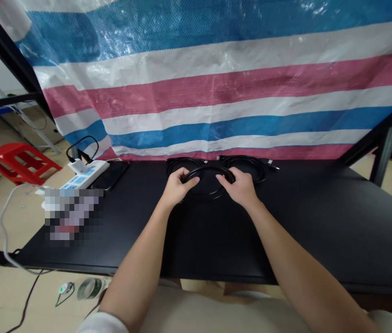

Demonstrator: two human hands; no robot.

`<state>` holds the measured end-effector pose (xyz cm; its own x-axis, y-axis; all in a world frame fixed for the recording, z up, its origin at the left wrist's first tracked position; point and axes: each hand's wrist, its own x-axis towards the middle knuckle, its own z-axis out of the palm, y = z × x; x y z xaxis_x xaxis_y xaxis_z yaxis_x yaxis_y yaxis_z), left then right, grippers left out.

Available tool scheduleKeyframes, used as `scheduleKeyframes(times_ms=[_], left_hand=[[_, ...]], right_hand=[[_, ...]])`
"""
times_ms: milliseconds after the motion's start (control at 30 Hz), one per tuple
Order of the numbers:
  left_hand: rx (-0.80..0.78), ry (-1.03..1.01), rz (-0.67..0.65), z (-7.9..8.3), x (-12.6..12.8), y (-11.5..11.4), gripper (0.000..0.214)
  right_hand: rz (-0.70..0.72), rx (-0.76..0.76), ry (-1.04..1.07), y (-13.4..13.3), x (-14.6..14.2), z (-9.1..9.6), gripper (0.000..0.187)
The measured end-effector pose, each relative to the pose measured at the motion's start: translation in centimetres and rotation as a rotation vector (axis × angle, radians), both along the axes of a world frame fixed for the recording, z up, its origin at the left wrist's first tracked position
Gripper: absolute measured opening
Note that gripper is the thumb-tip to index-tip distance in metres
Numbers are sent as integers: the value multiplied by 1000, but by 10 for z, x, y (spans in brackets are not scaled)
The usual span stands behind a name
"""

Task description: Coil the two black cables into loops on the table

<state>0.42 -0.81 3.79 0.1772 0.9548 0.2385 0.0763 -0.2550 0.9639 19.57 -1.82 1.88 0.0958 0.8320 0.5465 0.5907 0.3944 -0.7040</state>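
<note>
A coiled black cable [208, 172] lies on the black table [321, 231] near its far edge. My left hand [177, 187] grips the coil's left side with curled fingers. My right hand [239, 185] holds the coil's right side, fingers bent over the loop. Two more black cable coils lie just behind, one at the left [182, 163] and one at the right [251, 164] with a connector end sticking out toward the right.
A white power strip [84, 175] with a plugged charger and a dark phone [110, 175] sit at the table's left rear. A striped tarp [217, 92] hangs behind. A red stool [15, 159] stands on the floor at left.
</note>
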Motion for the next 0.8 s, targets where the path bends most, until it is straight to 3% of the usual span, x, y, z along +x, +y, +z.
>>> scheduleKeyframes(times_ms=[133, 367, 467, 600, 700, 800], left_hand=[[-25, 46, -95, 1, -6, 2, 25], [-1, 11, -140, 2, -7, 2, 26], [40, 3, -100, -1, -7, 5, 31], [140, 76, 86, -11, -1, 8, 18], [195, 165, 149, -19, 8, 5, 12], [297, 229, 210, -26, 14, 1, 19]], right_hand=[[107, -29, 7, 0, 3, 0, 24], [228, -80, 179, 1, -1, -4, 22], [268, -94, 219, 2, -1, -5, 27], [137, -60, 215, 3, -6, -6, 28], [18, -25, 186, 2, -12, -7, 31], [-23, 11, 210, 0, -17, -9, 36]])
